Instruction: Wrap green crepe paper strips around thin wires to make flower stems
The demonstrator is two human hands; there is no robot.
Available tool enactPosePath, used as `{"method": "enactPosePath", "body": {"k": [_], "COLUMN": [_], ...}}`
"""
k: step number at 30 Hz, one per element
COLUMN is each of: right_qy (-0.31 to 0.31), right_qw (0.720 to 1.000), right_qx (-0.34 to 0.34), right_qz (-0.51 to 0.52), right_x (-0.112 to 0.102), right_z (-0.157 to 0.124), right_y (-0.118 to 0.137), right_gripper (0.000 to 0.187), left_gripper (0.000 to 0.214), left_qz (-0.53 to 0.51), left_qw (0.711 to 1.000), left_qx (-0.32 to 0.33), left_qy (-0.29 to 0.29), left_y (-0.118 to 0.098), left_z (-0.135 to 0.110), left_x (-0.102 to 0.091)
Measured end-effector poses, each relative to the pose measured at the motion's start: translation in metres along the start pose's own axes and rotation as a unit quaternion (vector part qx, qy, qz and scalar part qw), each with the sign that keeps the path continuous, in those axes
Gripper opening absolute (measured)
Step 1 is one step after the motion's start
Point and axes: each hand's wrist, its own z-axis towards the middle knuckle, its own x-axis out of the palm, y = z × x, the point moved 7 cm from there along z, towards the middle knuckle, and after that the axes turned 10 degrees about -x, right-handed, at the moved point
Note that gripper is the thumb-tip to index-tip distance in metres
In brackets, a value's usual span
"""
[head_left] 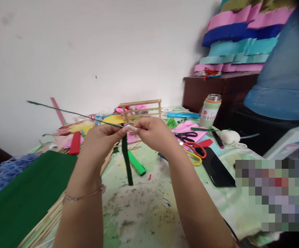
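Both hands meet above the middle of the table. A thin green-wrapped stem (69,111) reaches up and left from my left hand (100,139), which is closed in a pinch on it. From the pinched spot a dark green crepe paper strip (127,162) hangs down, its lower end loose. My right hand (153,134) is closed too, its fingertips pressed against the left ones where strip and stem join. The fingers hide the exact join. Below lies a bright green box cutter (137,163), touched by neither hand.
A dark green paper sheet (28,193) and thin wooden sticks (44,220) lie at left. Behind the hands stands a small stick frame (140,102). Scissors (197,156), a black phone (216,167), a white ball (230,136) and an uncapped bottle (210,112) are at right.
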Motion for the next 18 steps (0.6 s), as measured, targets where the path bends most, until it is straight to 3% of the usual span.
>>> {"method": "enactPosePath", "body": {"k": [5,12,18], "right_qy": [-0.009,-0.029,-0.033], "right_qw": [0.999,0.999,0.999], "right_qx": [-0.005,-0.001,-0.004], "right_qz": [0.041,-0.027,-0.012], "right_x": [-0.006,-0.017,-0.016], "right_z": [-0.001,-0.006,-0.005], "right_y": [0.002,0.003,0.003], "right_gripper": [0.026,0.018,0.016], "left_gripper": [0.029,0.026,0.024], "left_qz": [-0.068,-0.09,-0.098], "left_qw": [0.997,0.991,0.992], "left_qx": [-0.017,-0.027,-0.03], "left_qy": [0.025,0.092,0.073], "left_y": [0.002,0.0,-0.002], "left_z": [0.001,-0.003,-0.006], "left_x": [0.007,0.016,0.012]}}
